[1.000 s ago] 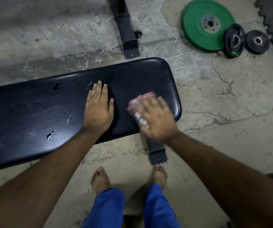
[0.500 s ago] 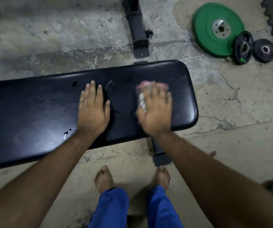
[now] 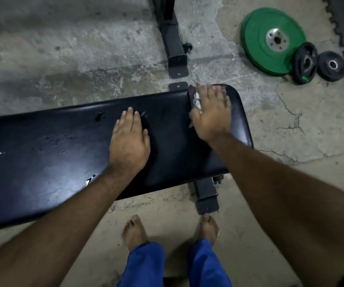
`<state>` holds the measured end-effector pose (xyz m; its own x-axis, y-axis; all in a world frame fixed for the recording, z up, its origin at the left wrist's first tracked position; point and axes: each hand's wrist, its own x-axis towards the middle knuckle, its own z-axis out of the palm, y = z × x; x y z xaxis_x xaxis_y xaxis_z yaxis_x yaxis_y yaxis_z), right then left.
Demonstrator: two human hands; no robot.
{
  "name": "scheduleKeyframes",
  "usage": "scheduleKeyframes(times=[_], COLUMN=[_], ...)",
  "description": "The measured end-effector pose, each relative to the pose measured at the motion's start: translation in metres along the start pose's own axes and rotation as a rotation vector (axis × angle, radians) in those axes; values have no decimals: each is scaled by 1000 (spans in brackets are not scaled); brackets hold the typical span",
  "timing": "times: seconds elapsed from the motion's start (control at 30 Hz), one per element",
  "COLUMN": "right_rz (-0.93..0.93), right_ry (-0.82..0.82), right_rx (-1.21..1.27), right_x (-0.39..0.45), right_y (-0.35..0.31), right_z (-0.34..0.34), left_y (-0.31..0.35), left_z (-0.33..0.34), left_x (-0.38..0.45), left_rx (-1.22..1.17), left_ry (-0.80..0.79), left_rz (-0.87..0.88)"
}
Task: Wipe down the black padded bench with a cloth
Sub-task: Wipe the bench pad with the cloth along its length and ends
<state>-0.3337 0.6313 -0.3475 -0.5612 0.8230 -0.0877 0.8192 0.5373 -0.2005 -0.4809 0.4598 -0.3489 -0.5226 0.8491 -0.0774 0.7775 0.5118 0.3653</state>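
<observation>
Since a moment ago, the right hand (image 3: 210, 114) has slid with the cloth (image 3: 195, 99) from the near side of the pad up to its far edge, close to the rounded end. Its fingers (image 3: 218, 96) lie flat and stretched, pressing the cloth down rather than clutching it; only a pale and pinkish strip shows at the left of the hand. The left hand (image 3: 128, 145) rests open, palm down and holding nothing, beside it on the black padded bench (image 3: 42, 162), bracing. I judge that the wiping is in the middle: the end part is being done, and the long part to the left, with its small tears, looks not reached. Next stroke should come back toward the near edge, then shift left, and the bracing hand must give way. No writing is readable on the green weight plate (image 3: 270, 40) nor anywhere else.
</observation>
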Motion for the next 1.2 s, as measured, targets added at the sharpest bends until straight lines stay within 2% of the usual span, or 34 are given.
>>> scheduleKeyframes(times=[0.03,0.07,0.17,0.2,0.3,0.37,0.43,0.47,0.57,0.6,0.67,0.73,0.8,0.83,0.87,0.93,1.0,1.03,1.07,1.13,1.17,1.2], right_rz=[55,-20,-411,-393,-86,-237,-472,-485,-101,-70,-282,-433,-189,-52,9,-195,-415,-409,-302,27,80,3], right_ry=[2,-21,-117,-102,-52,-79,-120,-117,-95,-99,-96,-148,-80,-63,-55,-60,-126,-110,-57,1,-3,-37], right_rx=[3,-1,-35,-39,-25,-19,-64,-87,-52,-21,22,-37,-54,-32,-18,24,28,15,-3,32,51,50], right_x=[0,-10,-26,-9,14,-14,-31,-21,-1,-14,-49,-60,-42,-41,-51,-91,-116,-109,-95,-80,-82,-90], right_y=[-17,-38,-35,-19,-33,-61,-42,-23,-22,-37,-43,-4,19,11,-8,-50,-49,-38,-30,-42,-61,-78], right_z=[3,9,12,5,-4,10,14,6,0,2,10,5,-2,-1,3,19,23,19,17,15,16,20], left_y=[-1,-1,5,6,4,6,6,7,6,7,9,10,10,9,8,5,2,0,-2,-9,-14,-19], left_z=[1,1,1,1,3,2,1,1,2,2,0,0,0,0,0,-2,-3,-3,-4,-7,-8,-11], left_x=[1,1,1,2,2,3,2,2,-1,-1,-1,-3,-6,-8,-9,-13,-17,-19,-22,-26,-27,-29], left_rx=[6,13,17,20,40,39,34,37,40,35,18,11,1,-6,-11,-28,-44,-50,-56,-56,-51,-47], left_ry=[-6,-9,-5,-11,-12,-12,-16,-14,-18,-28,-34,-38,-25,-22,-23,-16,-8,-5,2,11,10,10], left_rz=[4,-4,-18,-21,-27,-34,-36,-31,-8,-5,1,10,23,26,28,26,25,29,36,43,42,38])
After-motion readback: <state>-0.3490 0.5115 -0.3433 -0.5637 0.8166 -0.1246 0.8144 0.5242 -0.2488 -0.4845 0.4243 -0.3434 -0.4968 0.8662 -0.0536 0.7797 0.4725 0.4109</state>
